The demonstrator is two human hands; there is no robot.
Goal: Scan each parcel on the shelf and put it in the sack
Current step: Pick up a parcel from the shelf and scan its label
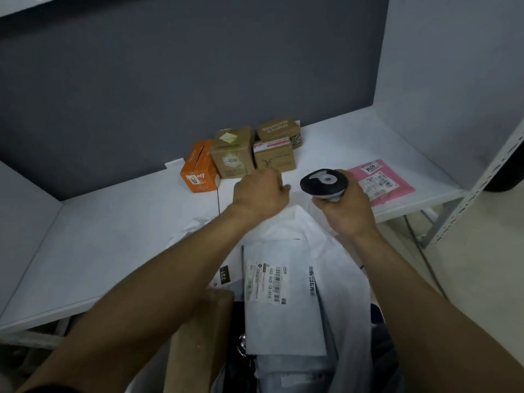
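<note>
White shelf (113,222) spanning mid-frame, boxes (241,154) and pink mailer (380,180) lying at centre. Left hand (259,192) reaching out, fingers curled, grip unclear. Right hand (344,205) clasping scanner (323,182). Sack (340,268) gaping at bottom centre. Risk: nudging stacked boxes over.

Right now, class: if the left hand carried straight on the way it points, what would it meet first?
Probably the taped brown box just beyond the left hand; depth is hard to judge.

White shelf (113,222): boxes (241,157), pink mailer (380,180).
</note>
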